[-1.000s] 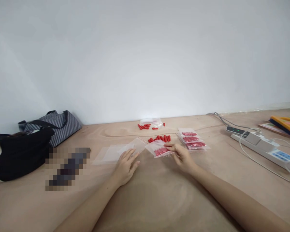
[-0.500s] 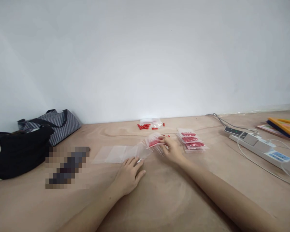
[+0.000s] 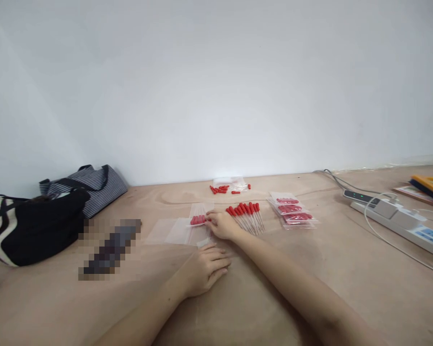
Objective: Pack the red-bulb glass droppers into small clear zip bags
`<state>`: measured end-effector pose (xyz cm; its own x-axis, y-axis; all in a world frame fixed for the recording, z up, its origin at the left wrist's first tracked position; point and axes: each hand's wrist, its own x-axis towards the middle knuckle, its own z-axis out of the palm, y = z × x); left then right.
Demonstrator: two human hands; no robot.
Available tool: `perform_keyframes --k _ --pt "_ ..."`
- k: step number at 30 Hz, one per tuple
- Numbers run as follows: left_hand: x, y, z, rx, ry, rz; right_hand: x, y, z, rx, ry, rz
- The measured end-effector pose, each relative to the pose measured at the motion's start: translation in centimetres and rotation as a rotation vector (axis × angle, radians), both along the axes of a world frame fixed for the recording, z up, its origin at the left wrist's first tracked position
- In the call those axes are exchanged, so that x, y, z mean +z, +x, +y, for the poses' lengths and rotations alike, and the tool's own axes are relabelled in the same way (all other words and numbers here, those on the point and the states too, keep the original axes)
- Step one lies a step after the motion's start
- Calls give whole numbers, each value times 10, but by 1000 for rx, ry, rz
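My right hand (image 3: 222, 224) pinches the right edge of a small clear zip bag (image 3: 198, 211) that holds several droppers with red bulbs. Just below it, my left hand (image 3: 206, 270) lies palm down with its fingers stretched out, near flat clear bags (image 3: 173, 232). To the right of my right hand, a row of loose droppers (image 3: 247, 214) with red bulbs and thin clear stems is fanned on the table. Further right sits an overlapping stack of filled bags (image 3: 290, 211). More red-bulbed droppers (image 3: 220, 189) lie at the back by the wall.
A white power strip (image 3: 400, 223) with cables stands at the right, before a yellow and blue item (image 3: 431, 187). On the left are a black bag (image 3: 39, 226), a striped bag (image 3: 106, 190) and a pixelated dark object (image 3: 111, 247). A wall closes off the table's back.
My right hand has carried the filled bag leftward, off the loose droppers, to the flat bags. My left hand has slid slightly right and nearer to me. The view has shifted a little.
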<state>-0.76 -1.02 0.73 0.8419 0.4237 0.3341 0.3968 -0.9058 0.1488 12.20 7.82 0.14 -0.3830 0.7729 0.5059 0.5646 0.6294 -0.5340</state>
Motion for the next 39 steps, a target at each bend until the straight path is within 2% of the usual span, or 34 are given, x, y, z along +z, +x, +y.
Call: perform_keyframes --k 2,3,6,9,11,17,22,25,27,29,31,35,39 --pt "-1 1 -1 -61 -24 -46 3 21 -3 -149 -13 -76" --pt "-1 2 -2 -76 -33 -80 4 34 -3 -298 -57 -90" --pt "-5 6 -2 -13 -54 -181 5 77 1 -528 -131 -69" --pt "-6 11 -4 115 -99 -142 3 106 8 -664 -198 -57" --pt "-5 13 -6 144 -147 -52 1 113 11 -696 -242 -51" --pt "7 14 -11 118 -237 81 1 105 14 -701 -356 5" --pt "5 12 -8 81 -235 42 8 107 14 -688 -395 127" --pt "2 11 -7 77 -247 40 14 115 4 -660 -369 232" --pt "2 10 -7 77 -256 43 13 120 -11 -569 -361 357" --pt "2 11 -7 79 -261 42 7 125 -30 -406 -360 562" --pt "2 11 -7 81 -266 43 -3 128 -50 -313 -345 697" --pt "1 10 -6 79 -270 44 -23 127 -76 -306 -322 834" --pt "0 11 -6 80 -266 32 -29 121 -79 -274 -364 850"
